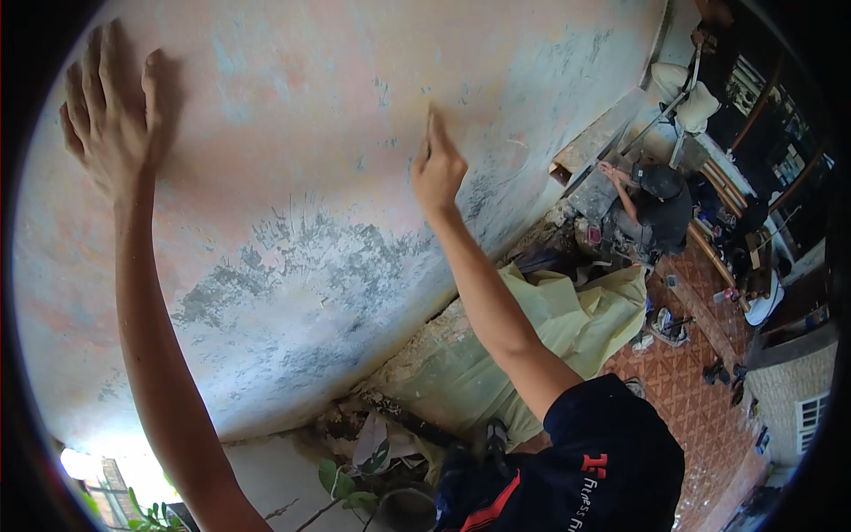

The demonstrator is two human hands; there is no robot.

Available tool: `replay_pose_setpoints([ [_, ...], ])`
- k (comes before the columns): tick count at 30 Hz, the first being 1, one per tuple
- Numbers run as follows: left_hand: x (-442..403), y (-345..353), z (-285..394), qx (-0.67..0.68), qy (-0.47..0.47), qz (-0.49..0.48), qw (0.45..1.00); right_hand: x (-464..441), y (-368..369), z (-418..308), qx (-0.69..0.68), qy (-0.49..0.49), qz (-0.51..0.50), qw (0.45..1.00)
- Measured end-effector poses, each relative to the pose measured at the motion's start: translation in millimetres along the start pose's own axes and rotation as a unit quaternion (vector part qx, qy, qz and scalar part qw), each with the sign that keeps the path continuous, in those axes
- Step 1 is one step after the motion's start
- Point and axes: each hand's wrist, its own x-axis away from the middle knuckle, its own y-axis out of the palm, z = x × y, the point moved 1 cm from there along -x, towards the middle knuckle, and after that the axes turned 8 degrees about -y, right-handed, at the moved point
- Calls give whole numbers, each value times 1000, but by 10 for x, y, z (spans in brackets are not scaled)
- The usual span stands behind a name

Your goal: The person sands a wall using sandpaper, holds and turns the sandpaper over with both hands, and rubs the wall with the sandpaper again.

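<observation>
My left hand (111,124) rests high on a worn, painted wall (292,106), its fingers spread apart and its palm toward the surface. To the right of it, my right hand (439,173) is against the same wall, fingers pressed together and partly curled, the foremost ones reaching up. Motion smears its fingertips a little, and I cannot make out whether anything is inside them. Below both hands the paint has flaked away into a grey, rough patch (319,266). The right arm comes out of a dark short sleeve (612,426).
A yellowish sheet (567,310) covers things along the wall's foot. A co-worker in a dark cap (659,182) crouches farther along by the wall. Patterned reddish tiles (647,350) cover the floor, with a plank (705,319) on them. Leafy plants (341,483) stand below me.
</observation>
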Motion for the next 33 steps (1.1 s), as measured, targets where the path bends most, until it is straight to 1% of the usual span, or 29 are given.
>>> replay_pose_setpoints([
  [2, -17, -26, 18, -4, -7, -1, 1000, 137, -34, 23, 16, -41, -25, 999],
  [5, -24, -28, 18, -7, -9, -7, 1000, -23, -69, 153, -22, -37, -7, 999],
  [8, -20, -49, 19, -15, -11, -11, 1000, 72, -27, 25, 5, 3, -20, 1000],
  [11, -34, -46, 14, -21, -14, -2, 1000, 93, -63, 55, -4, -20, -10, 1000],
  [14, -20, -41, 22, -5, -10, -6, 1000, -45, 17, 111, 7, -12, 16, 1000],
  [15, -17, -36, 20, -3, -8, -7, 1000, -9, 24, 89, 18, -6, 16, 1000],
  [18, -23, -24, 10, -9, -9, -4, 1000, 83, -14, 29, 16, -31, 1, 999],
  [21, -26, -14, 5, -10, -6, 2, 1000, -61, -58, 197, -7, -24, 9, 1000],
  [23, 1, -27, 12, -6, -4, -2, 1000, 14, -21, 96, 0, -11, 1, 1000],
  [25, -13, -33, 27, -7, -8, 0, 1000, 126, -34, 36, 0, -19, -20, 1000],
  [26, -21, -32, 23, -7, -8, 2, 1000, 131, -22, 119, 1, -51, -4, 999],
  [29, -19, -27, 7, -6, -5, 3, 1000, 34, -64, 259, -23, -39, -8, 999],
  [30, -22, -29, 11, -5, -5, 1, 1000, 54, -50, 185, -8, -38, 0, 999],
  [33, -8, -11, 10, -7, -11, 14, 1000, 178, -63, 71, 8, -12, -24, 1000],
])
